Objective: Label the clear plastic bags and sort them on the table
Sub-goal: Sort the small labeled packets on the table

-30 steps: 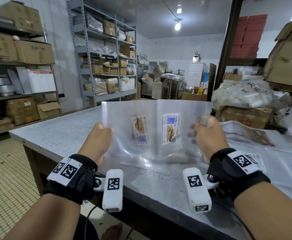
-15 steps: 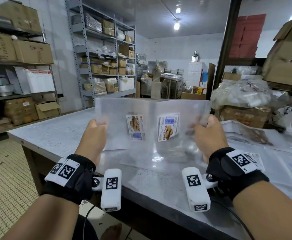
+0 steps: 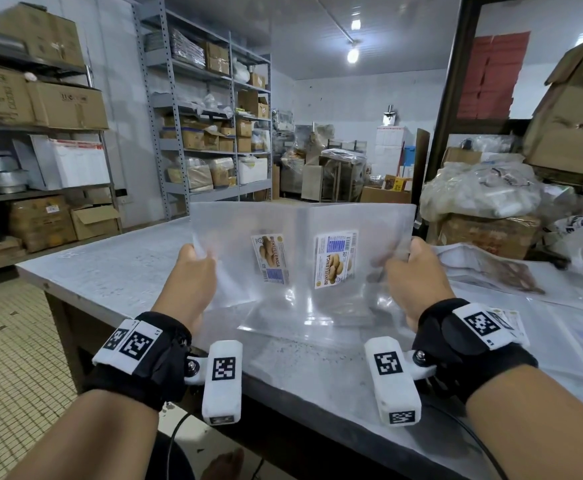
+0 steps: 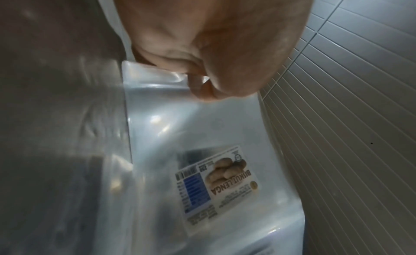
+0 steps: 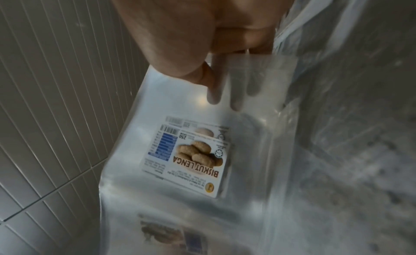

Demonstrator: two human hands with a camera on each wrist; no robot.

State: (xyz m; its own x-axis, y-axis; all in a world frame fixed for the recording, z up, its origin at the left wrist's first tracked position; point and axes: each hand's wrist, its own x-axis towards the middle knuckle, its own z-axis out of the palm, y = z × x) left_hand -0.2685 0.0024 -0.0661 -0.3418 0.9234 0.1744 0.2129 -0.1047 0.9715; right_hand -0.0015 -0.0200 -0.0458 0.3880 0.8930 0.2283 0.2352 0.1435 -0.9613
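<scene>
Left hand pinches the left edge of the left clear plastic bag, its grip closed on the film with thumb on the near side; the left wrist view shows curled fingers at the bag's upper edge. This bag stands upright above the grey counter and carries a biscuit label reading "BISKUT LENGA" (printed sideways, with a blue panel at its lower end). Just beside it, touching along the middle, the right clear plastic bag carries a matching second label. Right hand holds this bag's right edge, its grip closed on the film; in the right wrist view, fingers show through the plastic behind the sheet. The lower edges of both bags reach the counter. Farther right, flat printed sheets lie on the counter.
</scene>
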